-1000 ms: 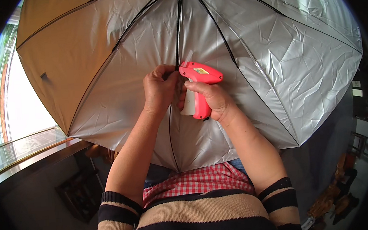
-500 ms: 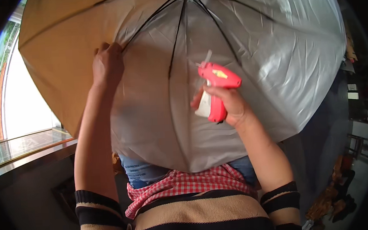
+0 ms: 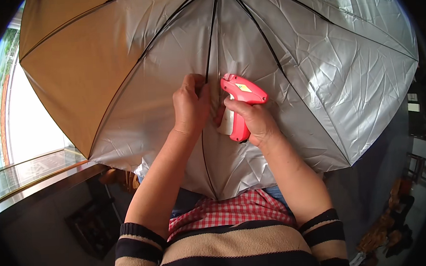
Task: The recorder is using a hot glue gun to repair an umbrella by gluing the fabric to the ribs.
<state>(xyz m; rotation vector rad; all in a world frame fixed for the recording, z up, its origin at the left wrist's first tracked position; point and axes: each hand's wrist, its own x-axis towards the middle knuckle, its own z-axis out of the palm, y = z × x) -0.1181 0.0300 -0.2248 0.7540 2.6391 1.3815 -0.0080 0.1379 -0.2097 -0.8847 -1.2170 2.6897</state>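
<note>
An opened umbrella (image 3: 318,107) with silver inner cloth and black ribs spreads before me, its near edge over my lap. My left hand (image 3: 191,104) is closed at a middle rib (image 3: 211,40), fingers pinched around its lower part, partly hidden behind the hand. My right hand (image 3: 255,119) grips a red and white tagging gun (image 3: 243,89) by its handle. The gun's nose points up and left, close to the rib and beside my left fingertips. Whether its tip touches the cloth I cannot tell.
A bright window (image 3: 38,112) with a sill (image 3: 40,180) stands on the left. At the lower left is a dark piece of furniture (image 3: 94,225). Brown and dark objects (image 3: 389,219) lie at the lower right. A red checked cloth (image 3: 232,211) covers my lap.
My left hand has moved right and down from a left rib to the middle rib. The tagging gun has shifted slightly left, nearer to that hand. The umbrella has tilted or shifted a little.
</note>
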